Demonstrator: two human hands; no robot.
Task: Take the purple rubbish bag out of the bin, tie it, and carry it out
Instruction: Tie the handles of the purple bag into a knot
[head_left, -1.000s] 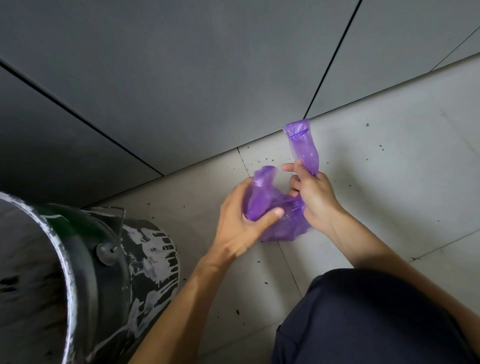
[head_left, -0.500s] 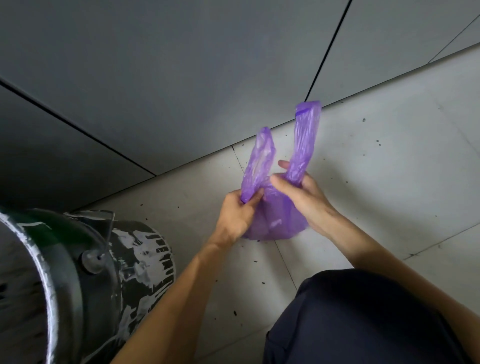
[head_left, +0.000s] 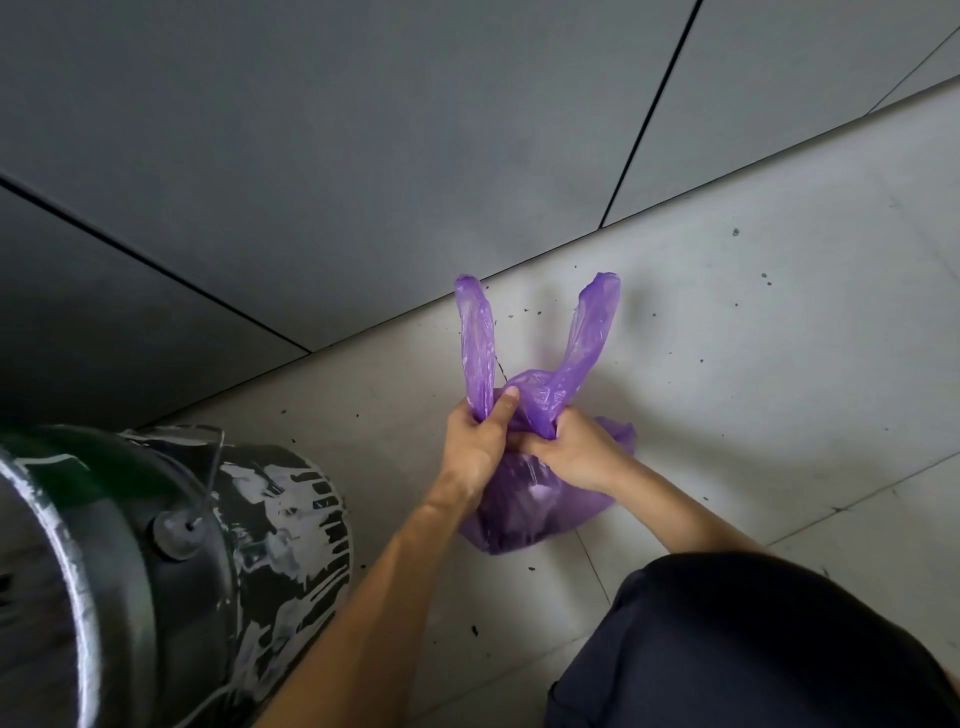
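The purple rubbish bag (head_left: 524, 506) sits on the pale floor tiles, out of the bin. Its two handle strips stand up like ears, one at the left (head_left: 475, 343) and one at the right (head_left: 589, 338). My left hand (head_left: 475, 441) grips the base of the left strip, thumb up against it. My right hand (head_left: 576, 452) grips the base of the right strip, and the two hands touch at the bag's neck. The bin (head_left: 156, 566), a black bucket streaked with white paint, stands at the lower left.
A grey panelled wall (head_left: 415, 130) runs along the far side of the floor. Small dark crumbs are scattered over the floor tiles (head_left: 779, 364). My knee in dark cloth (head_left: 737, 644) fills the lower right corner.
The bag has dropped lower onto the floor. Both handle strips now stand spread apart, and my hands have closed in together at their bases.
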